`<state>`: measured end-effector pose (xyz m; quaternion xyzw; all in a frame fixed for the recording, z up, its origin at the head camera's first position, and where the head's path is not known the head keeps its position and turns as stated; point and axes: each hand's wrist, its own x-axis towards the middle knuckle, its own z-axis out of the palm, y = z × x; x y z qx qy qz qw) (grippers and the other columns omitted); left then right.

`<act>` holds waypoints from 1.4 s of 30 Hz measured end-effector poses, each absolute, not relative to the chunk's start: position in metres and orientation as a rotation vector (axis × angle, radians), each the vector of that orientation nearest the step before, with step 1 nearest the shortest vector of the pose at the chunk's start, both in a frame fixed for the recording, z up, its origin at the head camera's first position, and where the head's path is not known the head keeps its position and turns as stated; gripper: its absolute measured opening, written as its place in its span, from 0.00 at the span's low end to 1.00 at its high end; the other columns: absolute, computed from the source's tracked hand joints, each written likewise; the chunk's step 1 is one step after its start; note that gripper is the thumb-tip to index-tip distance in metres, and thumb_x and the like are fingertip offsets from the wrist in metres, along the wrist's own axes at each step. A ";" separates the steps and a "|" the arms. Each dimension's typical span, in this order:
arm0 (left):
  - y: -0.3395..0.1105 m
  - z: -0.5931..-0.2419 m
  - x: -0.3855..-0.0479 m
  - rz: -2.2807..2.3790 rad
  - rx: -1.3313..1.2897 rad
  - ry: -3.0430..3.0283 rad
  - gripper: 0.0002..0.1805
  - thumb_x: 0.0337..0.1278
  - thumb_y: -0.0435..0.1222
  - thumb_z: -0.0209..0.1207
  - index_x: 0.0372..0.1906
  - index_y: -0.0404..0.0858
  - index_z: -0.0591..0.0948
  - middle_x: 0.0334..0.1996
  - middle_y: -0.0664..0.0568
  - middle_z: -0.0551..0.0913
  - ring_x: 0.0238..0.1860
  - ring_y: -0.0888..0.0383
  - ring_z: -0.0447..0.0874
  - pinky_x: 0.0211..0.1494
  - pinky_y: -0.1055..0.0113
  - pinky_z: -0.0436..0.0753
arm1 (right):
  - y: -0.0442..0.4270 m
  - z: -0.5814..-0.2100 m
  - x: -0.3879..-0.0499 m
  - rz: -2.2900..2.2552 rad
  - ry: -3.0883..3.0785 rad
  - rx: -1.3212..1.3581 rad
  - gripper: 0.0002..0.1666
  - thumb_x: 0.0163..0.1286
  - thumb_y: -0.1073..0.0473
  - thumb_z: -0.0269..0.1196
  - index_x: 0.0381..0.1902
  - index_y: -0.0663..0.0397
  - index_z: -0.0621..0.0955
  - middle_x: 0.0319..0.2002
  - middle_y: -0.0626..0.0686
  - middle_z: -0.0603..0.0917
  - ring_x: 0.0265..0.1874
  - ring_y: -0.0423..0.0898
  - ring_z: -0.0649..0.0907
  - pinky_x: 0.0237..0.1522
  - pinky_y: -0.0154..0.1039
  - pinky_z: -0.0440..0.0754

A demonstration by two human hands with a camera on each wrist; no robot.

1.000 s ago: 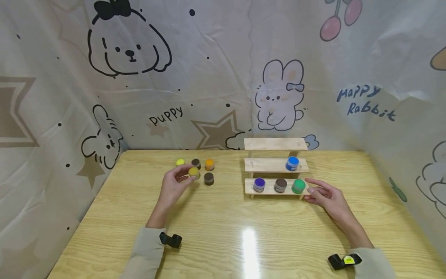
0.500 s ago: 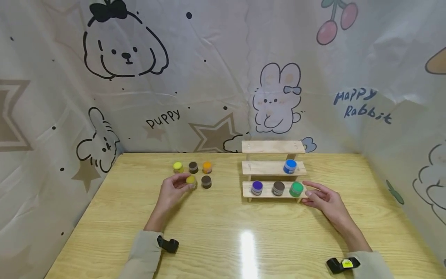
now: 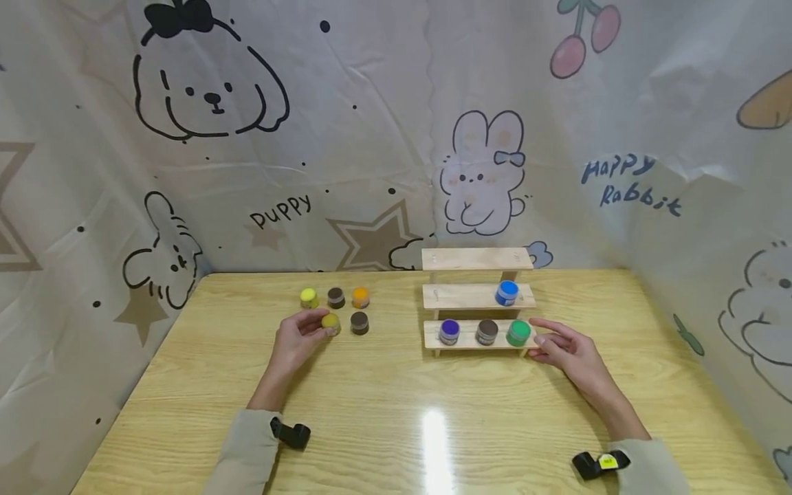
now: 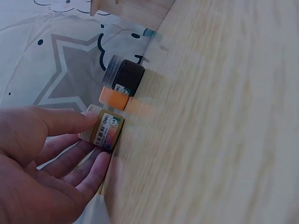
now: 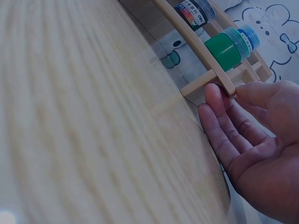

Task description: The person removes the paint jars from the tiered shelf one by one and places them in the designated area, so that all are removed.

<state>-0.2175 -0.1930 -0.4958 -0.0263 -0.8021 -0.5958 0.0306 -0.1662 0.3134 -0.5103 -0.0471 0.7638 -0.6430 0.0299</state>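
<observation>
My left hand [image 3: 297,340] pinches a mustard-yellow paint jar [image 3: 331,324] by its lid between thumb and fingers. In the left wrist view this labelled jar [image 4: 108,130] appears to stand on the table. Beside it is a dark brown paint jar [image 3: 359,323]; a bright yellow jar [image 3: 309,298], another dark jar [image 3: 336,298] and an orange jar [image 3: 361,298] form a row behind. My right hand [image 3: 575,354] grips the right end of the lowest step of a three-tier wooden rack [image 3: 470,345], thumb on the edge and fingers below, close to a green jar [image 5: 226,49].
On the rack's lowest step are a purple jar [image 3: 449,332], a brown jar [image 3: 487,332] and the green jar; a blue jar [image 3: 507,293] sits at the right of the middle step. A printed curtain [image 3: 371,137] hangs behind the wooden table [image 3: 371,412].
My left hand has lowered the mustard-yellow jar toward the table, level with the front dark jar. The right hand keeps its grip on the rack. The head view has shifted slightly.
</observation>
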 end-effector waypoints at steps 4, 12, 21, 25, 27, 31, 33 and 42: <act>-0.192 -0.497 -0.219 -1.833 -0.085 -2.460 0.20 0.59 0.20 0.66 0.57 0.21 0.80 0.55 0.27 0.81 0.58 0.35 0.82 0.51 0.79 0.80 | 0.315 -0.508 -0.167 -1.977 2.351 -0.145 0.32 0.80 0.56 0.60 0.73 0.69 0.68 0.48 0.45 0.89 0.43 0.44 0.89 0.48 0.40 0.87; -0.193 -0.494 -0.217 -1.774 -0.079 -2.515 0.22 0.60 0.21 0.66 0.59 0.21 0.79 0.56 0.28 0.81 0.59 0.36 0.81 0.58 0.69 0.82 | 0.313 -0.509 -0.167 -2.018 2.305 -0.164 0.31 0.79 0.58 0.60 0.73 0.70 0.68 0.48 0.46 0.89 0.43 0.45 0.89 0.48 0.40 0.87; -0.194 -0.474 -0.215 -1.824 -0.062 -2.535 0.24 0.67 0.26 0.63 0.65 0.23 0.75 0.63 0.32 0.77 0.66 0.38 0.75 0.67 0.58 0.78 | 0.310 -0.507 -0.166 -1.996 2.345 -0.148 0.32 0.79 0.56 0.60 0.72 0.69 0.69 0.49 0.44 0.88 0.43 0.44 0.89 0.48 0.39 0.87; -0.194 -0.471 -0.213 -1.814 -0.090 -2.530 0.23 0.69 0.27 0.62 0.65 0.24 0.75 0.63 0.32 0.77 0.66 0.38 0.75 0.67 0.56 0.78 | 0.312 -0.507 -0.166 -1.982 2.348 -0.152 0.32 0.79 0.57 0.60 0.72 0.70 0.68 0.49 0.46 0.89 0.43 0.45 0.89 0.48 0.39 0.87; -0.193 -0.470 -0.211 -1.797 -0.107 -2.531 0.22 0.69 0.28 0.62 0.64 0.25 0.77 0.63 0.33 0.78 0.65 0.39 0.75 0.67 0.55 0.78 | 0.313 -0.507 -0.166 -1.976 2.353 -0.151 0.32 0.79 0.57 0.60 0.72 0.70 0.69 0.48 0.46 0.89 0.43 0.45 0.89 0.48 0.40 0.87; -0.193 -0.466 -0.210 -1.785 -0.134 -2.521 0.21 0.70 0.29 0.61 0.63 0.26 0.78 0.62 0.35 0.79 0.64 0.40 0.77 0.65 0.59 0.79 | 0.314 -0.506 -0.168 -1.964 2.371 -0.151 0.32 0.79 0.56 0.60 0.72 0.69 0.69 0.48 0.44 0.89 0.43 0.44 0.89 0.48 0.40 0.87; -0.194 -0.465 -0.210 -1.792 -0.131 -2.506 0.20 0.70 0.28 0.61 0.63 0.26 0.78 0.61 0.35 0.80 0.64 0.41 0.77 0.63 0.66 0.80 | 0.313 -0.505 -0.168 -1.959 2.373 -0.154 0.32 0.79 0.55 0.60 0.73 0.68 0.68 0.49 0.44 0.88 0.43 0.44 0.89 0.48 0.40 0.87; -0.190 -0.458 -0.207 -1.891 -0.213 -2.463 0.19 0.71 0.27 0.60 0.62 0.25 0.78 0.60 0.33 0.80 0.62 0.41 0.78 0.56 0.78 0.78 | 0.311 -0.506 -0.165 -1.966 2.358 -0.127 0.32 0.79 0.56 0.60 0.73 0.70 0.68 0.49 0.45 0.88 0.43 0.45 0.89 0.48 0.39 0.87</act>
